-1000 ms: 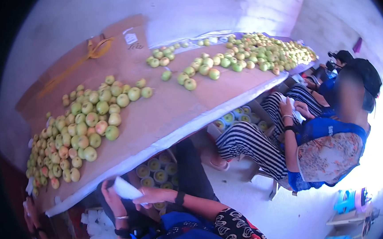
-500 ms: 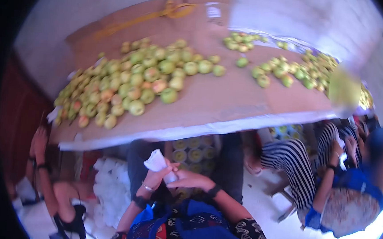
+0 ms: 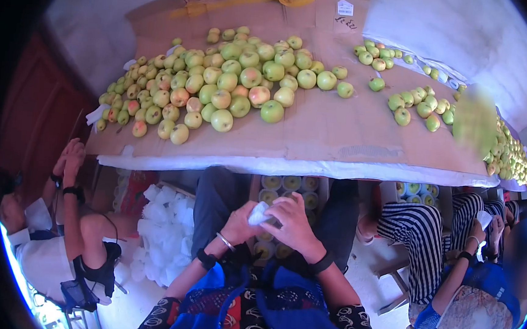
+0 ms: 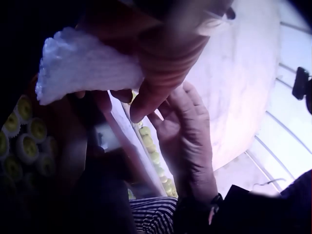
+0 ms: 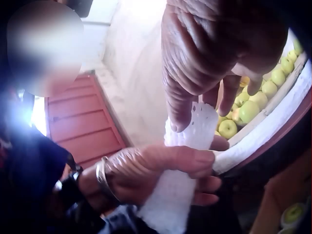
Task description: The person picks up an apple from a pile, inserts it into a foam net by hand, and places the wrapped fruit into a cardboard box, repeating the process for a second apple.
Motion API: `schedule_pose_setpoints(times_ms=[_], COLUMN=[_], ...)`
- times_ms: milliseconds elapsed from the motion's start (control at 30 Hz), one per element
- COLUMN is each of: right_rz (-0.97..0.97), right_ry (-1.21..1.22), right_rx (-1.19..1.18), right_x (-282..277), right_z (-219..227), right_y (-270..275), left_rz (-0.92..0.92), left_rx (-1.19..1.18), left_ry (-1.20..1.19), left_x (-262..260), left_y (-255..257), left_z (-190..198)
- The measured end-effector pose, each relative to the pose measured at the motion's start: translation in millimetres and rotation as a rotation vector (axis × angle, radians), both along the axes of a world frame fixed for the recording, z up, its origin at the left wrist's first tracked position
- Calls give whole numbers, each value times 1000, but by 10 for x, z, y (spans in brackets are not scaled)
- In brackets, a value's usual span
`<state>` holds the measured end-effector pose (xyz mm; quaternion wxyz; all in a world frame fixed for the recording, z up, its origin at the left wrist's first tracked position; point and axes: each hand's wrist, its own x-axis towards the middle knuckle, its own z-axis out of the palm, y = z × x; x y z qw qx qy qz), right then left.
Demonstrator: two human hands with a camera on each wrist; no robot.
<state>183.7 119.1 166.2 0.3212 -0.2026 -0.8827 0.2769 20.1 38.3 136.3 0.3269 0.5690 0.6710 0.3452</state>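
A white foam net sleeve (image 3: 260, 214) is between the two hands above the knees. The left hand (image 3: 241, 224) grips it; in the right wrist view the left thumb (image 5: 190, 158) lies across the sleeve (image 5: 170, 200), with fingers behind. At the sleeve's upper end, the right hand (image 3: 296, 225) has its thumb (image 5: 180, 114) against one side and fingers close to the other. In the left wrist view the sleeve (image 4: 87, 66) flares out from the left hand (image 4: 168, 63). No apple shows in either hand.
Apples (image 3: 220, 82) lie piled on the cardboard-covered table (image 3: 314, 137). Below its edge, a box holds sleeved apples (image 3: 269, 182). White foam sleeves (image 3: 164, 231) are heaped to the left. Seated people work at both sides, one in striped trousers (image 3: 414, 233).
The head view has swung left toward the near pile. The sleeve, earlier held up long between the hands, now shows as a short piece, with the right fingers spread at its end.
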Motion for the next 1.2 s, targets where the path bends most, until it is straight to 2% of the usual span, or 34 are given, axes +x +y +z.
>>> schedule_pose_setpoints(times_ms=[67, 133, 233, 300, 367, 433, 467, 533, 600, 667, 733, 833, 933, 1000, 1067, 1100, 1133, 1167, 1200], right_rz=[-29, -14, 18, 36, 57, 83, 83, 129, 167, 216, 206, 269, 339, 328, 141, 40, -177, -244, -359], right_ry=[-59, 30, 40, 2, -21, -75, -81, -117, -101, -86, -377, -415, -368, -180, -208, -140, -178, -103, -25], right_rx=[-25, -179, -143, -167, -188, -96, -98, -252, -302, -345, -237, -206, -220, -217, -264, -397, -234, -406, -444], right_x=[26, -8, -7, 24, -27, -32, -38, -65, -112, -152, -148, -142, -104, -82, -19, 1, 54, 78, 137], right_z=[-41, -89, -84, -127, -165, -208, -265, -376, -414, -389, -320, -238, -18, 186, 540, 674, 512, 542, 257], right_y=[-41, -75, -44, -21, -29, -94, -103, -137, -172, -154, -123, -65, 112, 433, 837, 1047, 1365, 1673, 2106], left_rz=[31, 21, 9, -41, -62, -105, -105, -107, -166, -214, -225, -202, -228, -162, -84, -54, -2, 32, 68], left_rx=[-44, -28, -57, 1, -72, -142, -143, -218, -195, -165, -200, -140, -109, 1, 78, 82, 87, 49, 15], left_ry=[-95, -84, -20, -233, -141, -6, -12, -108, -76, -42, 41, 30, -23, -60, -190, -328, -416, -518, -616], left_x=[-92, -115, -65, -67, -85, -83, -89, -80, -90, -137, -155, -108, -83, -196, -383, -490, -627, -740, -828], left_y=[-6, -32, -47, -52, -57, -73, -75, -58, -76, -76, -71, -38, 67, 158, 283, 336, 392, 470, 540], left_z=[-42, -37, -48, -103, -94, -133, -153, -110, -171, -196, -182, -148, -28, -89, 91, 159, 154, 240, 323])
